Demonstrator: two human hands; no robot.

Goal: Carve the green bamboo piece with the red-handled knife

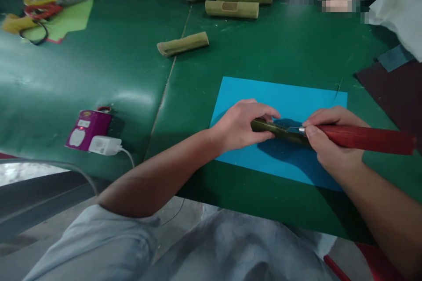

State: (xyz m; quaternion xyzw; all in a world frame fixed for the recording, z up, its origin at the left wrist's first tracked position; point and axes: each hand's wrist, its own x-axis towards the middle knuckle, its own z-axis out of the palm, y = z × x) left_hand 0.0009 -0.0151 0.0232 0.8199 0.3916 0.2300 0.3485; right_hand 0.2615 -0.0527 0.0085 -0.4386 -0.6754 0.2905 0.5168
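Note:
A dark green bamboo tube (280, 130) lies sideways over a blue sheet (244, 92). My left hand (245, 123) grips its left end between thumb and fingers. In my right hand (332, 140) is a carving knife (369, 138) with a thick red handle and a slim metal blade. The blade's tip meets the top of the tube near its middle. The tube's right end is hidden behind my right hand.
Several cut bamboo pieces (232, 9) lie at the back, one more bamboo piece (183, 44) nearer. Scissors (42, 9) rest on yellow-green paper at the far left. A purple power socket (95, 125) has a white charger (105, 145) plugged in. Dark paper (395, 92) lies right.

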